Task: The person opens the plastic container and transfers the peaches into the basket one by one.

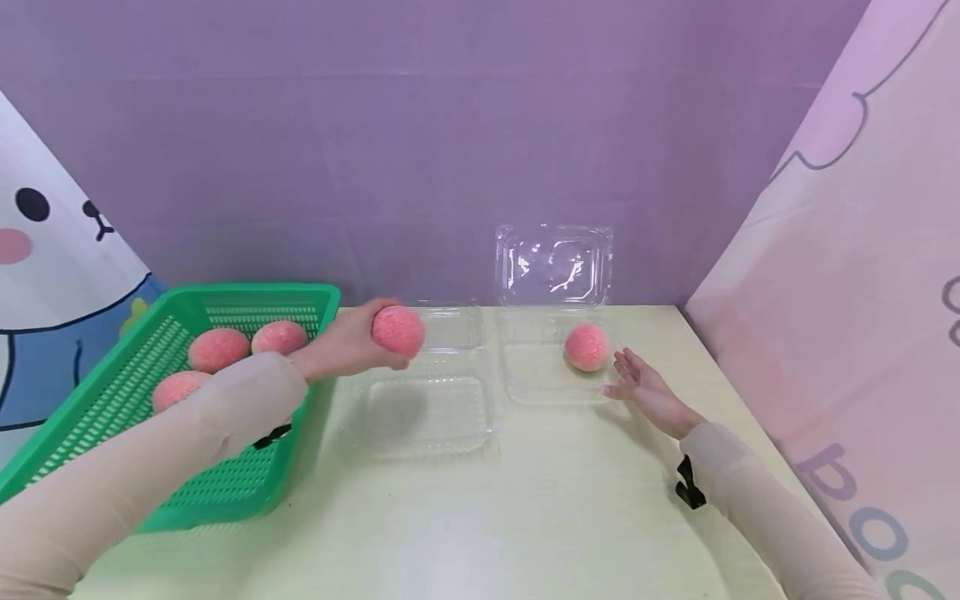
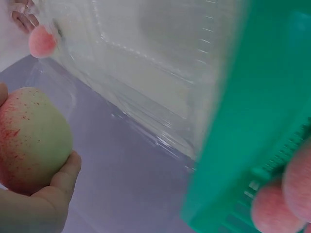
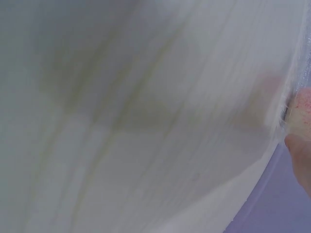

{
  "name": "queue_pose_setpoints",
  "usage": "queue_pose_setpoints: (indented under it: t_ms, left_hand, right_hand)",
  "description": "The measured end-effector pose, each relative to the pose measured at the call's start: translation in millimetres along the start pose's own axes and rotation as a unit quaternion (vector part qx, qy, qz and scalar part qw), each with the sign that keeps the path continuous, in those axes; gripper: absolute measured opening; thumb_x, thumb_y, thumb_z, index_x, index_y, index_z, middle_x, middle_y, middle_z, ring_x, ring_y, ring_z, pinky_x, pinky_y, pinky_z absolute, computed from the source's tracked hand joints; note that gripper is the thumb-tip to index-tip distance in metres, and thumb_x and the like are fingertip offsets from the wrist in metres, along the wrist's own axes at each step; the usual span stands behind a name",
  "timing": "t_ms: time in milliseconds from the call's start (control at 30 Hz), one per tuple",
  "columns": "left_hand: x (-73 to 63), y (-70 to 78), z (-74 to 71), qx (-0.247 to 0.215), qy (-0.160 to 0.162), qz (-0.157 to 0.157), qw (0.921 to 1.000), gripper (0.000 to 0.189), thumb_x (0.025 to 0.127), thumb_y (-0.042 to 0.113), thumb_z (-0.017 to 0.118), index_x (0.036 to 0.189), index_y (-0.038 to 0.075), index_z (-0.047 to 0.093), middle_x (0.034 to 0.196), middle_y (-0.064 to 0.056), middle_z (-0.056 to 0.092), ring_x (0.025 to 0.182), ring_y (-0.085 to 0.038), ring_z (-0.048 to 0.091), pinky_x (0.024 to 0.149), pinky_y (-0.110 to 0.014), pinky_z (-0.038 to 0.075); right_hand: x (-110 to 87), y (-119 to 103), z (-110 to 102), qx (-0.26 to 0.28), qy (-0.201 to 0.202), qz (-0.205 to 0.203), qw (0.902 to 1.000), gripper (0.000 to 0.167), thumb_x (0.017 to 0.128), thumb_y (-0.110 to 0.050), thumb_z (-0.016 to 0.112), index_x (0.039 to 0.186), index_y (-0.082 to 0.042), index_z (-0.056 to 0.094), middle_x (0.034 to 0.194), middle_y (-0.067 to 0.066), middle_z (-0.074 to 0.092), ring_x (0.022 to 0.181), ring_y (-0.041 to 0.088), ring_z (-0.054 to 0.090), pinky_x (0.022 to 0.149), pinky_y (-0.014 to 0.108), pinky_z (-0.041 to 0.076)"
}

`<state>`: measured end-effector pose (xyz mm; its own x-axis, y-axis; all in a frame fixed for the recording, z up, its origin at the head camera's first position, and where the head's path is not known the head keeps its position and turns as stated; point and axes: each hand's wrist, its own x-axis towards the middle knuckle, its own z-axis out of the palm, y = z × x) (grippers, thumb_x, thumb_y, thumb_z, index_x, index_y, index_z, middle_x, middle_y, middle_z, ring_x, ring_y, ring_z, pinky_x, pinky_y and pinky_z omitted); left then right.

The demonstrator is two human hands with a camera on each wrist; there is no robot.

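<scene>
My left hand (image 1: 348,340) grips a pink peach (image 1: 399,332) above the left clear plastic box (image 1: 427,450). In the left wrist view the held peach (image 2: 36,141) shows a pale green side with red specks, fingers and thumb around it. Another peach (image 1: 587,347) sits in the right clear box (image 1: 540,392), towards its right side. Just right of that peach is my right hand (image 1: 648,393), fingers extended and holding nothing. In the right wrist view only a fingertip and part of a peach (image 3: 300,114) show at the edge.
On the left stands a green basket (image 1: 307,292) with several peaches (image 1: 219,349) inside. The right box's transparent lid (image 1: 553,267) stands raised against the purple backdrop (image 1: 420,167). A patterned cloth (image 1: 847,275) borders the pale table (image 1: 465,533) on the right.
</scene>
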<state>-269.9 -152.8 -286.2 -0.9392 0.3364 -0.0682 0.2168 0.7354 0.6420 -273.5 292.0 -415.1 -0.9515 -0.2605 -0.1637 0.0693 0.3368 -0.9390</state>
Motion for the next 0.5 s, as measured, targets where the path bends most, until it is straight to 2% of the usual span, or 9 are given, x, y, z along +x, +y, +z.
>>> queue_pose_setpoints:
  t_ms: [267,500]
  left_hand:
    - [-25.2,-17.8,-21.4,-0.004,0.004,-0.047,0.9989,0.088,0.072,0.038,0.074,0.143,0.017,0.026,0.133,-0.011,0.043,0.113,-0.031,0.047,0.083,-0.047,0.049]
    - [-44.2,-31.9,-28.8,0.031,0.018,-0.056,0.9978,0.093,0.072,0.046,0.072,0.145,0.014,0.023,0.138,-0.015,0.039,0.117,-0.034,0.041,0.083,-0.049,0.048]
  right_hand:
    - [0.7,0.6,-0.7,-0.004,0.004,0.003,1.0,0.095,0.087,-0.018,0.061,0.144,-0.003,-0.015,0.153,0.017,-0.005,0.14,0.035,0.0,0.112,0.051,0.007]
    - [1.6,0.5,-0.3,0.002,0.005,0.001,1.0,0.093,0.088,-0.014,0.059,0.144,-0.003,-0.015,0.153,0.017,-0.005,0.14,0.035,-0.001,0.113,0.051,0.007]
